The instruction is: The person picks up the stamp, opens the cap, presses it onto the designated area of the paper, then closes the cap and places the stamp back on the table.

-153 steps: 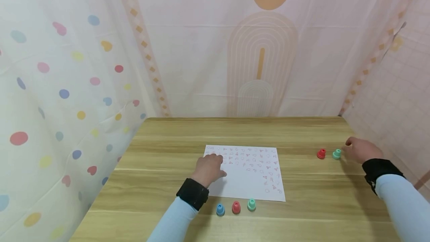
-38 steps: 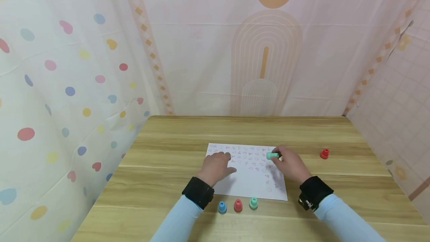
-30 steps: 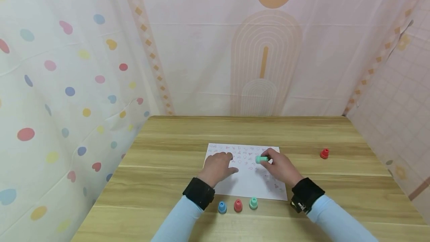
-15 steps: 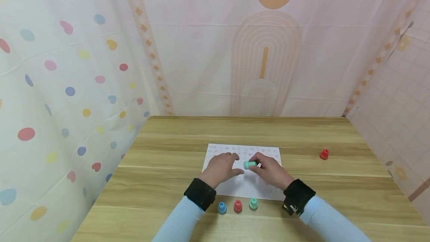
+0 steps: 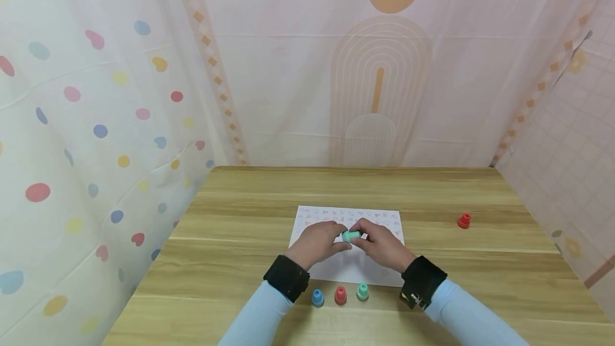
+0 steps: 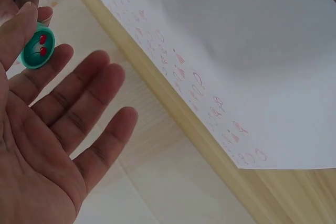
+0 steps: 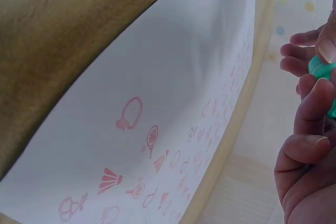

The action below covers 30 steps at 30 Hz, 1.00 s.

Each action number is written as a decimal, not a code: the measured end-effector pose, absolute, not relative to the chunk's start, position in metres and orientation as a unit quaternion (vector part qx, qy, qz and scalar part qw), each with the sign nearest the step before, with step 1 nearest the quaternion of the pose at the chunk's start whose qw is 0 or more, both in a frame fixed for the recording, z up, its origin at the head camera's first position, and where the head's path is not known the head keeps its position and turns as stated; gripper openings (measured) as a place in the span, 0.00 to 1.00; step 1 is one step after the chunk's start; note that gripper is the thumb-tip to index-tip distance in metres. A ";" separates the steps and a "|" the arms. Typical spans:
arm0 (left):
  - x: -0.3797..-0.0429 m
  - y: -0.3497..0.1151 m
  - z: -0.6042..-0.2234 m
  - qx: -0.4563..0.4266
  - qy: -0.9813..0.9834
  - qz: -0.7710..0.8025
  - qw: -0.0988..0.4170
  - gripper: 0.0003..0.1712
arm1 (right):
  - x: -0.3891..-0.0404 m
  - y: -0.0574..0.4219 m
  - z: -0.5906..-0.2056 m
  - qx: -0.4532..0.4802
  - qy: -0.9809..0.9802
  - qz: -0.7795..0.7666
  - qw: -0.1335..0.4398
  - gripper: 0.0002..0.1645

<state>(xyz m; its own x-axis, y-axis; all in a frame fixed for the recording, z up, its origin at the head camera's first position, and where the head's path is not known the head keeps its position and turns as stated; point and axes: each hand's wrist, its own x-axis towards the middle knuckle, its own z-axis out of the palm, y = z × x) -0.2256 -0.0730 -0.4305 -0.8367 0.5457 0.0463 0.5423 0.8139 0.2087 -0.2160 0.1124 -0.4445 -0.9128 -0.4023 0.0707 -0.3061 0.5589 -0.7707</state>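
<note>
A green toy stamp is held between both hands above the white paper. My right hand grips it from the right. My left hand pinches its left end between thumb and index finger, the other fingers loosely spread. In the left wrist view, the stamp's round face shows a red design of two small blobs. The right wrist view catches the green stamp partly hidden by fingers. Red printed marks, among them rackets and a shuttlecock, cover part of the paper.
At the paper's near edge stand a blue bell-shaped piece, a red one and a green one. Another red bell-shaped piece stands at the right on the wooden table. Patterned curtains surround the table.
My right hand has picked up the green stamp from the right side of the table and carried it left over the paper. My left hand has shifted slightly right and now pinches it too.
</note>
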 end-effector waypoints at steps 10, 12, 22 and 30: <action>-0.226 -0.072 -0.430 0.302 0.946 0.115 0.011 0.16 | -0.215 0.113 -0.444 -0.203 0.880 -0.426 0.051 0.04; -0.227 -0.071 -0.430 0.303 0.946 0.118 0.010 0.15 | -0.215 0.112 -0.444 -0.203 0.881 -0.426 0.041 0.04; -0.228 -0.072 -0.431 0.311 0.941 0.135 0.002 0.14 | -0.214 0.110 -0.446 -0.203 0.877 -0.434 0.024 0.04; -0.229 -0.072 -0.431 0.321 0.936 0.143 0.006 0.13 | -0.214 0.114 -0.443 -0.221 0.870 -0.438 0.037 0.04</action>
<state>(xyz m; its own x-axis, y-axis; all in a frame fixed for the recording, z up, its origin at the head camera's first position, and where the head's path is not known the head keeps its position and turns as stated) -0.2292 -0.0717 -0.4307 -0.7933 0.6036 0.0798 0.6000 0.7526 0.2714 -0.2139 0.1141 -0.4433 -0.8993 -0.4175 0.1305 -0.3533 0.5174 -0.7794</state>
